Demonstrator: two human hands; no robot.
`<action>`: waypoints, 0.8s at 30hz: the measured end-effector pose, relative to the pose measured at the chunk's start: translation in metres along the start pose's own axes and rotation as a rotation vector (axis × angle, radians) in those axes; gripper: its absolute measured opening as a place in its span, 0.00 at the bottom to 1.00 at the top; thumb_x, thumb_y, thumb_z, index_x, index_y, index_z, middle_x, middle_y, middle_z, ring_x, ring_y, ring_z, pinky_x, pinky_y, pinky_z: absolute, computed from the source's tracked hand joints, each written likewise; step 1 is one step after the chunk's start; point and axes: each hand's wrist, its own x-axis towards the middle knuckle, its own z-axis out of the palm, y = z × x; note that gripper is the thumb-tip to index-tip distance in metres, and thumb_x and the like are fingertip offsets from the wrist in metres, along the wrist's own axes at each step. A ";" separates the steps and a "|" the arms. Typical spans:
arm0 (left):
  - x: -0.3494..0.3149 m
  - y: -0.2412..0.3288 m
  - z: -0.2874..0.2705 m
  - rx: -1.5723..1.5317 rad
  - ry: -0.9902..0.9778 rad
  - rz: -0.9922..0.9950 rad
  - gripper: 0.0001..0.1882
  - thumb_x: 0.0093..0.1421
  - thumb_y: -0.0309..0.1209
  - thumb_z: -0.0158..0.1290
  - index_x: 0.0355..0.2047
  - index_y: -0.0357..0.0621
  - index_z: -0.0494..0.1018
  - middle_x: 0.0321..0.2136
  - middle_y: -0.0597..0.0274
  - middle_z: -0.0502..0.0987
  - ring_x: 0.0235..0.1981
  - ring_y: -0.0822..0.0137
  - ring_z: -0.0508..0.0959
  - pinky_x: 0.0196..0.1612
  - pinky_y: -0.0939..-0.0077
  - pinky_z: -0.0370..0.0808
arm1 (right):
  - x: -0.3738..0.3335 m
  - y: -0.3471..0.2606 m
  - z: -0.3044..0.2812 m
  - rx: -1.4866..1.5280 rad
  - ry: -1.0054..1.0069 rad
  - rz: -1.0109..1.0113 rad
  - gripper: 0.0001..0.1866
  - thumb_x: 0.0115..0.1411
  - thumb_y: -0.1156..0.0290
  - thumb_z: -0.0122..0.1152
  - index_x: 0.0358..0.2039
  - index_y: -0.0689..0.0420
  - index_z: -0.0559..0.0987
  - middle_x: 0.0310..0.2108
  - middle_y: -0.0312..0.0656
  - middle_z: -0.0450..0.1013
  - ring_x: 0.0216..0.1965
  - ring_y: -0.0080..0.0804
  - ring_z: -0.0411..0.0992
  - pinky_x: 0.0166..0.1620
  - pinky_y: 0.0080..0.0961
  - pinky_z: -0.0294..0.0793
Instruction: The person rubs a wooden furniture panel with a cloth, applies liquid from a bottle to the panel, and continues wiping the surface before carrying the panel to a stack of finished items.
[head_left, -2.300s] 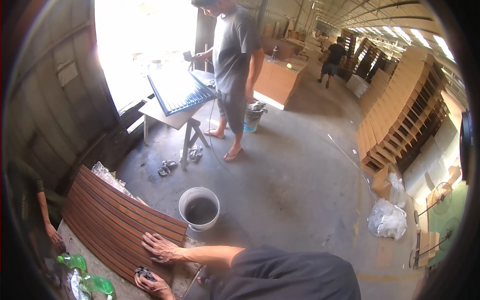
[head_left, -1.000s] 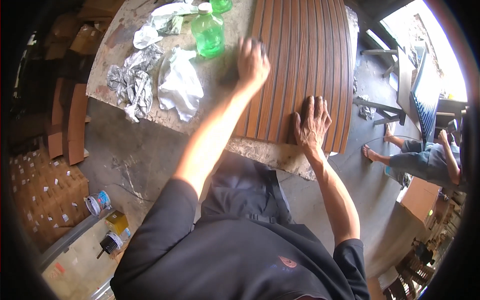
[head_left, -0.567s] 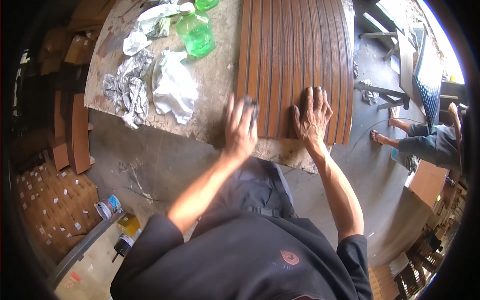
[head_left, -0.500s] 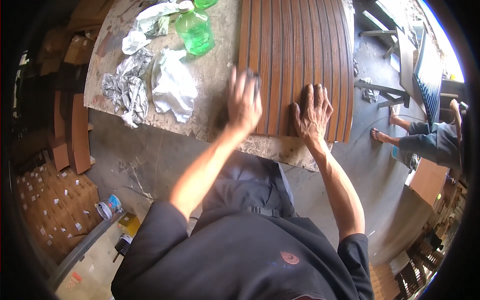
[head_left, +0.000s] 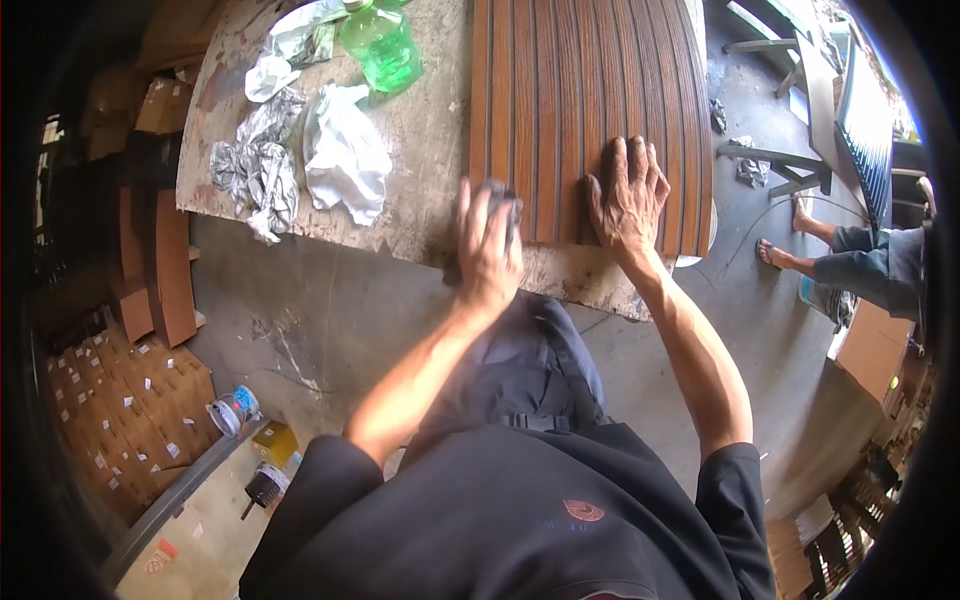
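Observation:
A brown wood-grain panel (head_left: 560,120) with dark lengthwise grooves lies on a stained worktable (head_left: 425,215). At its near left corner, my left hand (head_left: 488,255) is closed on a small dark rag (head_left: 512,210), pressed to the panel's left edge. Motion blurs those fingers a little, and most of the rag is hidden by them. My right hand (head_left: 630,205) rests flat near the panel's front edge, fingers stretched out over the grooves.
Crumpled white cloth (head_left: 345,155) and stained grey rags (head_left: 255,165) lie on the table's left, by a bottle of green liquid (head_left: 383,50). At the right, another person's legs (head_left: 850,260) show near a bench (head_left: 775,157). Stacked cartons (head_left: 130,400) stand at left.
My left hand has slid toward me along the panel's left edge with the dark rag. My right hand keeps its place on the panel. The whole view has shifted slightly.

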 end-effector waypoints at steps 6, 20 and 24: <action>0.149 -0.056 0.063 0.204 0.164 0.002 0.13 0.62 0.28 0.54 0.46 0.40 0.75 0.59 0.39 0.69 0.66 0.33 0.61 0.70 0.40 0.58 | 0.012 -0.014 -0.003 0.026 0.019 -0.056 0.37 0.69 0.49 0.50 0.70 0.59 0.61 0.71 0.59 0.54 0.72 0.56 0.49 0.70 0.51 0.46; 0.156 -0.044 0.082 0.218 0.166 0.070 0.08 0.64 0.27 0.50 0.41 0.36 0.74 0.47 0.40 0.74 0.60 0.44 0.69 0.73 0.40 0.51 | 0.009 -0.010 0.000 0.043 0.072 -0.043 0.36 0.69 0.50 0.51 0.69 0.61 0.61 0.70 0.60 0.55 0.72 0.58 0.50 0.70 0.52 0.46; 0.142 -0.051 0.093 0.047 0.228 0.160 0.09 0.65 0.27 0.49 0.43 0.37 0.74 0.58 0.39 0.69 0.68 0.36 0.60 0.71 0.40 0.54 | 0.005 -0.013 0.000 0.063 0.041 -0.046 0.36 0.68 0.50 0.52 0.69 0.61 0.62 0.70 0.59 0.55 0.72 0.58 0.50 0.70 0.52 0.46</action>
